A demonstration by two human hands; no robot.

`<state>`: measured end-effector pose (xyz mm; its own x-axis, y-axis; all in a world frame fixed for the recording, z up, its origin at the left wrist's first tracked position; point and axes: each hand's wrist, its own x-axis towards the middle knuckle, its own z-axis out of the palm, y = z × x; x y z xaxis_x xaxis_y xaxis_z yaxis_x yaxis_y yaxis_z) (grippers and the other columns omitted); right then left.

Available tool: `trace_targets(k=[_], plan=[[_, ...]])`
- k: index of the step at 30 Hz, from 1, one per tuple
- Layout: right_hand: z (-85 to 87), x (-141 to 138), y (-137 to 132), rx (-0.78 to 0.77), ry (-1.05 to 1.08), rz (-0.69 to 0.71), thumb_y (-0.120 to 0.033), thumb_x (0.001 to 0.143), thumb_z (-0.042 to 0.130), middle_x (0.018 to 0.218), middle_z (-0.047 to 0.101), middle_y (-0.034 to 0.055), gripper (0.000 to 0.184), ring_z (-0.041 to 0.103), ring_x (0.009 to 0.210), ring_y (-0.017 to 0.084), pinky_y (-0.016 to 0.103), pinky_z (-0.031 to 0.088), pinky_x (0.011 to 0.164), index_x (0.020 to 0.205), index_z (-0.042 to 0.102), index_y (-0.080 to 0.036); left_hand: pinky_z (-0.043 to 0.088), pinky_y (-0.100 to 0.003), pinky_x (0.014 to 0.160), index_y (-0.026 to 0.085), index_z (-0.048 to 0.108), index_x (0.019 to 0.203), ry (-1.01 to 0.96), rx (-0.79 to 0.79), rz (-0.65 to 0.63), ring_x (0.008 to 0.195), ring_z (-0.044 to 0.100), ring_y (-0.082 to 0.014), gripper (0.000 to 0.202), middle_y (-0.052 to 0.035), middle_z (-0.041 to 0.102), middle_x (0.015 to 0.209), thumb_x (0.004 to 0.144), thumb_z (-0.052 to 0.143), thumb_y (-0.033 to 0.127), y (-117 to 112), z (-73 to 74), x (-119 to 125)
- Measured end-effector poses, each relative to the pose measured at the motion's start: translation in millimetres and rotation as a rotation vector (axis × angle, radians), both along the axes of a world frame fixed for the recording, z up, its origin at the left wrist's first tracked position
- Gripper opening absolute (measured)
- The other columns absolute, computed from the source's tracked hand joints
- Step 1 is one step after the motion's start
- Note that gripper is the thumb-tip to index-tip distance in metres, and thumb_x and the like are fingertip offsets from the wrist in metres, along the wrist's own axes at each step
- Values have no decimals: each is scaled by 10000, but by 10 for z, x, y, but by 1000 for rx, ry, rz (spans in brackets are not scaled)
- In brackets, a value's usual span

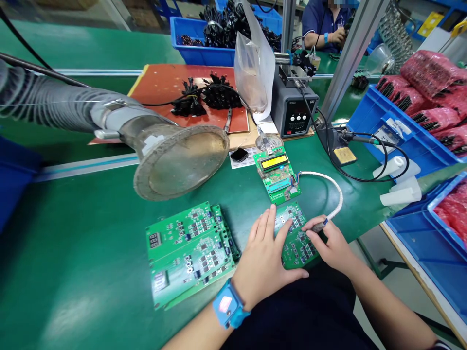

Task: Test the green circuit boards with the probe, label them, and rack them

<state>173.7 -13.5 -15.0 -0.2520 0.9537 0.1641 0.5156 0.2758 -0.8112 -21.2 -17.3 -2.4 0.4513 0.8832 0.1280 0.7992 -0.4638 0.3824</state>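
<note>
My left hand (264, 255) lies flat with fingers stretched out on a green circuit board (297, 238) at the table's near edge. My right hand (330, 240) is closed on a probe plug (320, 225) at the end of a white wrapped cable (333, 194) and presses its tip onto the same board. The cable runs to a small green tester board with a yellow display (277, 172) just behind. A blue wrist strap (228, 306) sits on my left wrist. A stack of larger green circuit boards (189, 250) lies to the left.
A fume-extraction funnel on a hose (175, 158) hangs over the left middle. A soldering station (295, 107) and iron stand (343, 153) sit behind. Blue bins (404, 131) with pink bags line the right. Another person (324, 24) sits across.
</note>
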Motion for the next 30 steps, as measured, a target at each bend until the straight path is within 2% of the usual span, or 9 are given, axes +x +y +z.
trace_targets(k=[15, 20, 30], plan=[[-19, 3, 2, -14, 17, -8, -214, 889, 496, 929, 619, 57, 114, 579, 907, 197, 359, 471, 827, 977, 567, -206, 286, -592, 1061, 139, 419, 1378, 43, -26, -43, 1371, 223, -448, 993, -259, 225, 1508, 585, 699, 667, 11, -17, -44], [-18, 5, 7, 1, 15, -7, -213, 885, 497, 924, 627, 61, 119, 586, 910, 202, 363, 480, 825, 981, 567, -209, 290, -593, 1055, 141, 425, 1364, 34, -15, -33, 1373, 222, -442, 926, -261, 224, 1507, 613, 715, 598, 2, -24, -32], [-45, 13, 10, 8, 34, -22, -237, 878, 505, 923, 633, 67, 120, 594, 900, 203, 367, 488, 826, 972, 576, -213, 307, -590, 1037, 146, 502, 1278, 19, -43, 6, 1316, 320, -444, 879, -251, 351, 1434, 530, 778, 517, 35, 87, 9]])
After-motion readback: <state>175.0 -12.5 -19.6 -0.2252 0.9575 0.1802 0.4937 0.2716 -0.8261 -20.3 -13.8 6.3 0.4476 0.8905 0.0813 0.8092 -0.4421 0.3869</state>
